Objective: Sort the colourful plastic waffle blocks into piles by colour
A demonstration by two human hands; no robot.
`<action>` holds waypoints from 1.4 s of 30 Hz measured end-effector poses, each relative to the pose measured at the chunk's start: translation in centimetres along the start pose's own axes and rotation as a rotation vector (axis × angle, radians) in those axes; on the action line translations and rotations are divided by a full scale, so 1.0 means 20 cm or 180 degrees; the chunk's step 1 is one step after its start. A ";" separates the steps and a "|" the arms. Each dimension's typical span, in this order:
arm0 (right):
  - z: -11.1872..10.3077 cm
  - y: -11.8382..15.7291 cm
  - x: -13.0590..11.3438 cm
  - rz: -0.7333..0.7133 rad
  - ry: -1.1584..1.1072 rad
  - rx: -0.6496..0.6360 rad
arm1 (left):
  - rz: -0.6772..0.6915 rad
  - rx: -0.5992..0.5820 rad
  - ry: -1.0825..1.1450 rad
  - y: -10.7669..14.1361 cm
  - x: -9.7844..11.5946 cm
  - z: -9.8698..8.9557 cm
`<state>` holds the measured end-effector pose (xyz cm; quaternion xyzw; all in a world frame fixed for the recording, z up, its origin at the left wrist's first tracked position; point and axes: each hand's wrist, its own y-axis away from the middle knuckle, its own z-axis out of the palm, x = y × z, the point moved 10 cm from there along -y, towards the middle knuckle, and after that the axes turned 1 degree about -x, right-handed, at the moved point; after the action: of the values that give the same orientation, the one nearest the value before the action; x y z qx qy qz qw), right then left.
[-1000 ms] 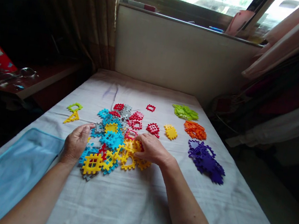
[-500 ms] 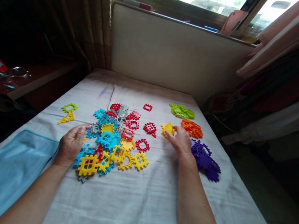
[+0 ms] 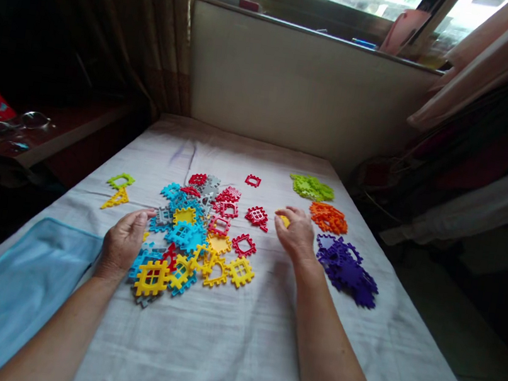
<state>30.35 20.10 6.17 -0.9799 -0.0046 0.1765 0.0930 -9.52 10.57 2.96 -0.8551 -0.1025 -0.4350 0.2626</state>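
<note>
My right hand (image 3: 296, 230) curls its fingers over yellow interlocking building pieces (image 3: 284, 220); only a small yellow part shows beneath them, so their number is hidden. My left hand (image 3: 125, 241) rests on its side at the left edge of a mixed pile. Its index finger reaches out towards a grey piece (image 3: 163, 217), the thumb lies along it, and the other fingers are mostly hidden. Blue pieces (image 3: 185, 235), red pieces (image 3: 244, 246) and yellow window-shaped pieces (image 3: 152, 278) lie about in and beside that pile.
To the right are separate heaps of lime-green pieces (image 3: 311, 188), orange pieces (image 3: 329, 218) and purple pieces (image 3: 349, 271). A lime-green frame (image 3: 120, 181) and a yellow triangle (image 3: 115, 198) lie at the left. A light-blue cloth (image 3: 14, 288) covers the near left of the sheet-covered surface (image 3: 211, 350).
My right hand has moved slightly left and closed over the yellow pieces, covering most of them. My left hand keeps its place by the pile. The view has shifted a little.
</note>
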 end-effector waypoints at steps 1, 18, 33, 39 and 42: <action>0.03 0.02 -0.10 -0.0283 -0.0096 -0.0183 | 0.0003 0.0002 -0.0010 0.00 0.00 0.00; 0.32 0.27 -0.52 -0.1375 0.0058 -0.1375 | 0.0050 0.0006 -0.0014 0.00 0.00 0.00; 0.00 0.06 -0.21 -0.0921 0.0334 0.0028 | 0.0070 -0.0051 -0.0013 0.00 0.01 0.00; -0.07 0.00 0.24 0.0626 0.0671 0.0363 | 0.0043 -0.0021 -0.0061 0.00 -0.01 0.00; -0.04 0.01 0.32 0.0854 0.0660 0.0363 | 0.0044 -0.0026 -0.0035 0.00 -0.01 0.00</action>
<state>36.57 19.99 4.75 -0.9778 0.1458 0.0854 0.1240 -9.66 10.68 2.74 -0.8593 -0.0962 -0.4289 0.2616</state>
